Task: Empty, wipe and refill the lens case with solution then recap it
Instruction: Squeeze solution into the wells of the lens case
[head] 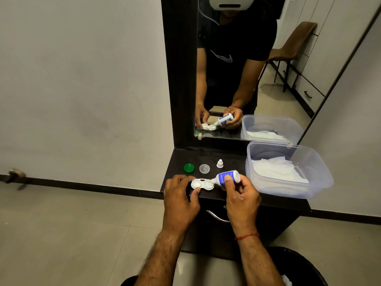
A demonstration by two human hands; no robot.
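Note:
A white two-well lens case (201,184) lies uncapped on the dark shelf (231,157). My left hand (179,200) pinches its left end between thumb and fingers. My right hand (241,195) grips a small white solution bottle with a blue label (227,177), tipped on its side with the nozzle over the case's right well. A green cap (189,168) and a clear cap (204,168) lie behind the case. The bottle's small white cap (220,163) stands beside them.
A clear plastic tub (288,193) holding white tissue sits at the right of the shelf. A mirror (257,69) rises behind the shelf. A drawer handle (216,216) is below the shelf edge. A black bin (305,263) stands by my legs.

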